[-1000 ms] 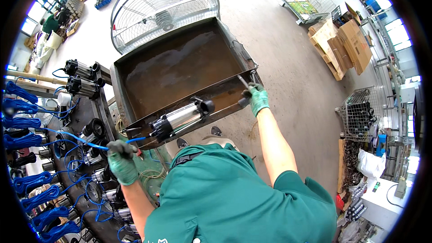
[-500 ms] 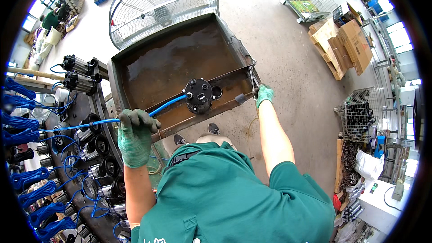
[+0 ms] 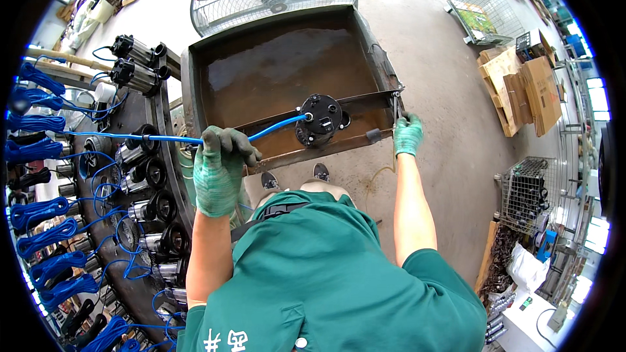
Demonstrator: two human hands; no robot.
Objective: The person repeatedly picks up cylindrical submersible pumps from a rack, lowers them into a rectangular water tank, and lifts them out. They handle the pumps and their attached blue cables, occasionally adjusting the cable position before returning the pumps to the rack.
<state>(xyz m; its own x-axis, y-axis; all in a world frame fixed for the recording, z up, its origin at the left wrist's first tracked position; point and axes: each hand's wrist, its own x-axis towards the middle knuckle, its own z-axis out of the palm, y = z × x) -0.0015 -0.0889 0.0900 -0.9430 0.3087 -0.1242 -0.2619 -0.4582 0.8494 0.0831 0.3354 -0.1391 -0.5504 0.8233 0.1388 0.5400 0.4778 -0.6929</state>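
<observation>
The tank (image 3: 190,78) of brown water has the black-topped pump (image 3: 319,120) at its near side. The left hand (image 3: 220,169) is clamped around the blue cable (image 3: 277,126); the right hand (image 3: 409,135) curls at a metal lever (image 3: 396,105), its grip unclear.

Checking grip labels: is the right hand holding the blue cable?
No, the left hand holds the blue cable, while the right hand is by the right edge of the tank.
</observation>
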